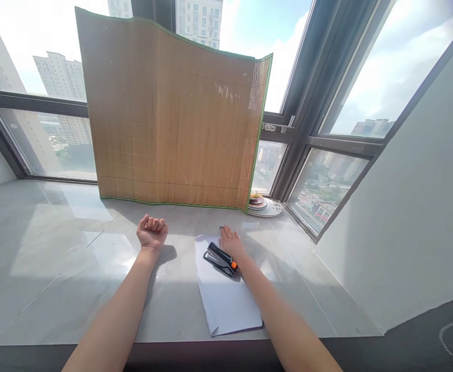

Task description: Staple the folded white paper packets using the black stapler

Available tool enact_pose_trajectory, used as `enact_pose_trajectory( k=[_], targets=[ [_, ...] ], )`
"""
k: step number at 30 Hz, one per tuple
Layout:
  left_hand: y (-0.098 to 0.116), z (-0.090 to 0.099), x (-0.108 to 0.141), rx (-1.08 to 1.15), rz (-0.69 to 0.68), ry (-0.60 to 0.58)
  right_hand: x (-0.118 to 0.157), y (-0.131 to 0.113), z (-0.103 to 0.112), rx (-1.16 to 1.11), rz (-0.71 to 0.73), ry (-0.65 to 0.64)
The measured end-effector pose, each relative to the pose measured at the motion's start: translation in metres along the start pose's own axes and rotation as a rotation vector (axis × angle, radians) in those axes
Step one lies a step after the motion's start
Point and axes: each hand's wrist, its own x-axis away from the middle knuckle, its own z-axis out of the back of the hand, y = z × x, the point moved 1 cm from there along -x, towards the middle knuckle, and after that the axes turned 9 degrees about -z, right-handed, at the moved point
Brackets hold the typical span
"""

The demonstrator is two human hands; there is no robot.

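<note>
Currently, L hand (152, 233) loosely fisted, inside hidden; R hand (232, 245) part-open, palm down, prob. touching small dark item (221, 227); black stapler (220, 259) on white paper (230, 305) near sill (172, 310) front edge.

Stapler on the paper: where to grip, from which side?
Probably mid-body, from above and the left, fingers across the stapler's long sides: it lies slantwise, long and narrow, on the paper, with the right hand close on its other side.

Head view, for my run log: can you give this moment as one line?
left hand: curled, over ledge | right hand: beside stapler, thin dark item at fingertips | stapler: on white paper | woven mat: upright behind
</note>
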Motion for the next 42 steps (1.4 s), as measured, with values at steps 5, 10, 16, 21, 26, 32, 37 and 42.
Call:
enact_pose_trajectory(
  k=[5,10,16,21,26,32,37,42],
  targets=[
    [0.012,0.003,-0.002,0.076,-0.058,-0.018,-0.005,-0.101,-0.019,-0.11,0.113,0.02],
    [0.014,0.006,-0.005,0.059,-0.06,0.002,0.0,-0.158,-0.028,-0.159,0.23,0.013],
    [0.014,0.007,-0.007,0.039,-0.071,0.011,0.001,-0.106,0.008,-0.213,0.152,0.139],
    [0.012,0.006,-0.007,0.025,-0.05,0.012,0.001,0.003,0.029,0.057,-0.191,0.1],
    [0.012,0.006,-0.007,-0.044,-0.067,0.055,0.007,0.023,0.027,0.071,-0.226,0.143],
    [0.008,0.005,-0.01,0.037,-0.027,0.024,0.038,-0.042,0.031,-0.537,0.121,0.072],
    [0.009,0.005,-0.008,0.048,-0.013,0.019,0.069,-0.116,0.017,-0.614,0.506,-0.113],
    [0.01,0.002,-0.004,-0.004,0.006,0.07,0.078,-0.107,0.01,-0.552,0.391,-0.12]
  ],
)
